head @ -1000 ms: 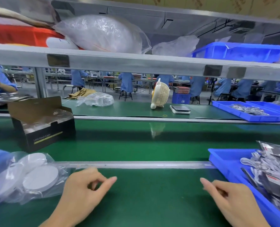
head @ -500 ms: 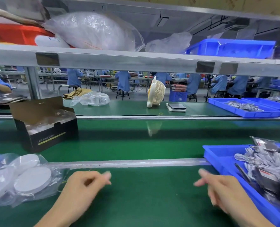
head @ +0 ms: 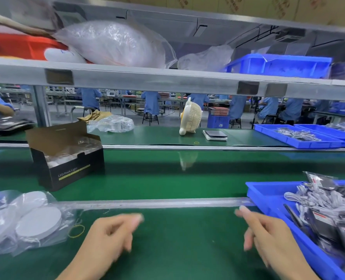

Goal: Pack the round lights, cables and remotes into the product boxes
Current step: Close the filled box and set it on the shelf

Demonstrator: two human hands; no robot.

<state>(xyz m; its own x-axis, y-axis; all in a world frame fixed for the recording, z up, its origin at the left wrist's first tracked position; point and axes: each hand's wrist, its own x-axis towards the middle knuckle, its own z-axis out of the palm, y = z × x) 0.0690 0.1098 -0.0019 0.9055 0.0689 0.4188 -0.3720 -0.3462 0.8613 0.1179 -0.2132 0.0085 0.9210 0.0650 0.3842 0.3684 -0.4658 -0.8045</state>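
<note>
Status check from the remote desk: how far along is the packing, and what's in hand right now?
Early. One product box stands open on the belt with bagged white pieces inside; its flap is up. Nothing is in hand: the left hand and right hand hover empty over the green mat. The bagged round lights on the left and the blue bin of cables and packets remain unpacked.

Bright even overhead light, wide-angle edge bending, motion blur throughout
</note>
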